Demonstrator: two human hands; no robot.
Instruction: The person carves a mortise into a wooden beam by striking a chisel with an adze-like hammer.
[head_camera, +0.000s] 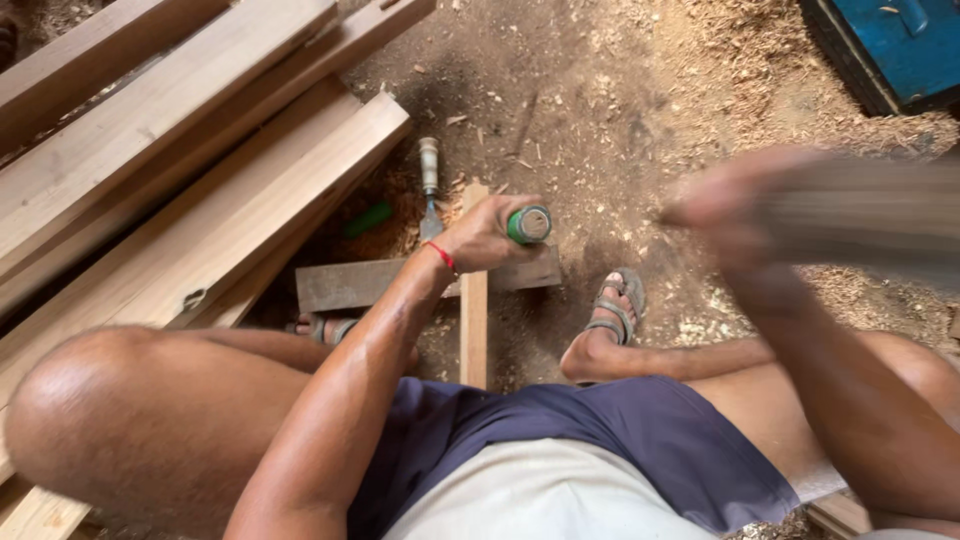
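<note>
My left hand grips a green-handled chisel held upright over a narrow wooden strip. That strip lies across a darker wooden block on the dirt floor. My right hand is raised at the right, heavily blurred, holding a wooden piece that looks like a mallet. A red band circles my left wrist. My sandalled feet rest on either side of the strip.
Several long planks are stacked at the left. A second chisel with a pale handle lies on the ground beyond the block, next to a green object. A blue box sits top right. Sawdust and shavings cover the floor.
</note>
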